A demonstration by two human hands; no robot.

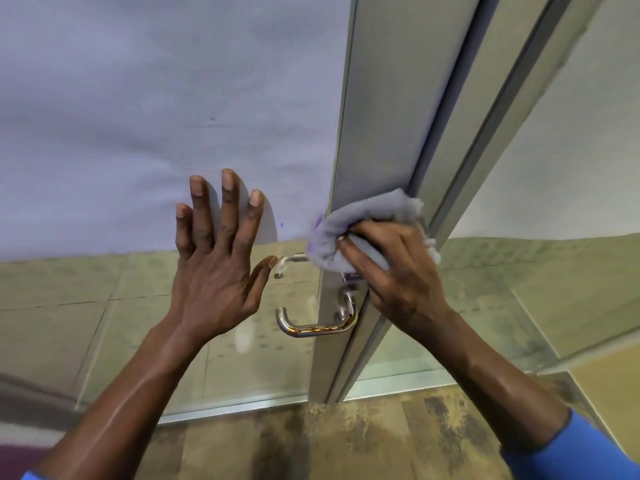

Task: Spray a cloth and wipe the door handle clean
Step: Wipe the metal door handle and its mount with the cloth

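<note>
Near the middle of the frame, slightly right of centre, we see the curved, brushed-steel door handle (317, 323) standing out from the grey aluminium door frame (374, 133), its lower bar showing orange-brown streaks that may be reflections or grime; we cannot tell which. Just above it a second steel lever (289, 262) shows through the glass on the far side of the door, its inner end hidden behind the crumpled pale grey cloth (363, 223). That cloth sits right of centre, pressed against the edge of the frame above the near handle, and carries a faint purple tint on its left fold. Our right hand (394, 271) is clamped around the cloth, fingers curled over it from below and the right, with the back of the hand towards us; the hand covers the lock area of the frame just above the handle's mount. Our left hand (214, 258) is left of centre, spread open with fingers apart and flat against the frosted glass door panel (138, 116), gripping nothing. A few small purple specks mark the glass between the two hands. Both forearms rise from the bottom corners, each ending in a blue sleeve (575, 452). Below the door lies mottled brown flooring (346, 441).
</note>
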